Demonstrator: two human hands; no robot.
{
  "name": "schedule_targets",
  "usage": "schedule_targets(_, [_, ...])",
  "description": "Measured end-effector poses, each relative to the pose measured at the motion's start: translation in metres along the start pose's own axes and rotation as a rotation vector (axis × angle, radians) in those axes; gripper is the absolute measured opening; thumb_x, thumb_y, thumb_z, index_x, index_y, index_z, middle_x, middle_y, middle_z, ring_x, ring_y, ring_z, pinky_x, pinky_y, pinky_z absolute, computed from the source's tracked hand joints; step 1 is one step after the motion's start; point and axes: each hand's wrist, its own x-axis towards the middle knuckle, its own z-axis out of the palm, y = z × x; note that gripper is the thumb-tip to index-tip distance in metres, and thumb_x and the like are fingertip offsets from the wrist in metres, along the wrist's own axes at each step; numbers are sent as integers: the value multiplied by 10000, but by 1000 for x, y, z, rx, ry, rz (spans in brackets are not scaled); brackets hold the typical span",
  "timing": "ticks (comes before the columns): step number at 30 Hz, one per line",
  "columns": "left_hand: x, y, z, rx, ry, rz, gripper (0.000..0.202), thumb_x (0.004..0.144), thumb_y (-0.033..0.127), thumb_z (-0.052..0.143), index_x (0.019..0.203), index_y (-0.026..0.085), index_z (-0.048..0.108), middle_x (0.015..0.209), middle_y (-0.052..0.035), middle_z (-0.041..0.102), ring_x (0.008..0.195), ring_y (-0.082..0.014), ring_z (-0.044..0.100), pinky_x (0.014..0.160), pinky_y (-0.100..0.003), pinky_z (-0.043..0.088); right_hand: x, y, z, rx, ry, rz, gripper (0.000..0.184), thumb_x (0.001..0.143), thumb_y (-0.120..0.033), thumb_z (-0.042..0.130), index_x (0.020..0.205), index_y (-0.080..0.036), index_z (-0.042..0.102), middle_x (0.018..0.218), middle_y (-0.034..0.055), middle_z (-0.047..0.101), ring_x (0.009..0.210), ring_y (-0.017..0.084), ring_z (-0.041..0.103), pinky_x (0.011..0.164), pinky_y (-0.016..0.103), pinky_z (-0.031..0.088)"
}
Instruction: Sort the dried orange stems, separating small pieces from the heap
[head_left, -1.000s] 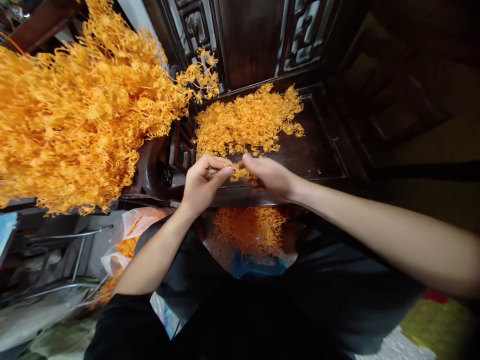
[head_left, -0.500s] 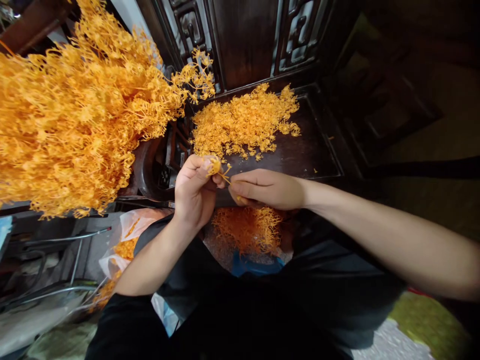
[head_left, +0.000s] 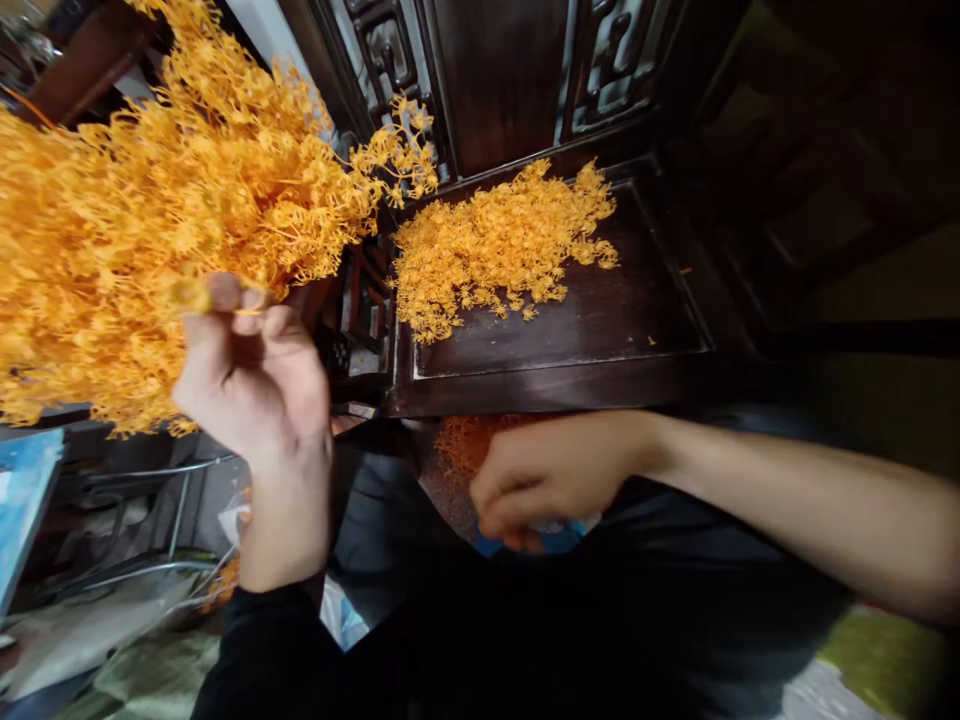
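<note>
My left hand is raised at the left, palm up. Its thumb and fingers pinch a small orange plastic flower piece, which is blurred. Behind that hand spreads a large bunch of orange plastic flower sprays. Low over my lap, my right hand hangs with bent fingers; their tips are smeared and their undersides hidden. Beneath it, partly covered, lies a heap of darker orange stems. A pile of loose orange plastic flowers rests on the dark wooden seat, apart from both hands.
The dark wooden seat has a carved back behind it. A blue object shows between my legs. Metal tubing and a light blue panel stand at the lower left.
My hands were together over the seat's front edge, at an orange flower piece with a stem. My left hand has moved left and up; my right hand has dropped toward the heap below.
</note>
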Motion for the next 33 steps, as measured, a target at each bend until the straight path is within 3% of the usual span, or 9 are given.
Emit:
schedule_targets(2, [-1, 0, -6, 100, -50, 139, 52, 985, 336, 655, 942, 319, 631, 880, 31, 695, 737, -111, 645, 563, -248, 501, 3, 5, 6, 22, 25, -12, 332, 1060, -384, 533, 914, -143, 708, 790, 35, 705, 738, 102, 653, 705, 196, 496])
schedule_targets(5, [-16, -12, 2, 305, -237, 285, 105, 929, 214, 735, 944, 251, 638, 904, 2, 720, 730, -107, 677, 580, -240, 536, 3, 12, 3, 79, 426, -82, 313, 1037, -422, 584, 1071, -138, 711, 772, -3, 629, 633, 72, 528, 574, 186, 401])
schedule_targets(8, [-30, -25, 12, 497, -417, 381, 164, 882, 147, 772, 964, 221, 650, 921, -17, 742, 795, -126, 714, 672, -257, 593, 0, 13, -3, 212, 734, -107, 401, 1015, -531, 591, 910, -147, 639, 670, -50, 469, 544, 60, 376, 500, 204, 296])
schedule_targets(11, [-35, -31, 14, 560, -484, 416, 177, 888, 117, 754, 1001, 207, 650, 937, -27, 749, 820, -125, 725, 703, -250, 603, -3, 13, -2, 224, 821, -139, 499, 996, -634, 560, 824, -165, 560, 671, -45, 436, 555, 70, 367, 510, 224, 294])
schedule_targets(18, [-43, -35, 15, 602, -578, 435, 186, 886, 81, 724, 1025, 188, 661, 969, -54, 743, 834, -132, 714, 719, -255, 594, -7, 16, 7, -147, 874, -152, 427, 979, -554, 636, 821, -158, 615, 717, -20, 538, 660, 106, 458, 599, 238, 352])
schedule_targets(21, [-48, -32, 21, 478, -532, 288, 134, 897, 104, 730, 965, 190, 653, 912, -38, 732, 800, -123, 705, 692, -242, 579, -9, 14, 9, -279, 845, -239, 386, 1048, -434, 559, 771, -169, 599, 683, -27, 537, 621, 96, 442, 599, 235, 339])
schedule_targets(25, [-45, -31, 25, 342, -389, 9, 163, 916, 228, 760, 864, 188, 611, 815, -20, 696, 730, -116, 671, 645, -251, 551, -10, 8, 17, -411, 762, -341, 369, 1086, -307, 465, 760, -174, 577, 677, -21, 546, 597, 89, 444, 598, 233, 336])
schedule_targets(30, [-19, -43, 15, 233, 115, -44, 316, 884, 403, 799, 834, 212, 552, 757, 49, 641, 528, -49, 538, 416, -186, 368, -8, 7, 43, -599, 310, -296, 265, 1026, -247, 507, 826, -163, 660, 759, 34, 678, 657, 125, 584, 629, 249, 420])
schedule_targets(33, [-17, -44, 13, 305, 53, -114, 321, 858, 421, 822, 901, 208, 586, 818, 29, 703, 563, -65, 621, 463, -196, 464, -5, 21, 37, -538, 298, -48, 238, 989, -158, 517, 1056, -183, 745, 1005, 60, 783, 857, 168, 717, 771, 269, 516])
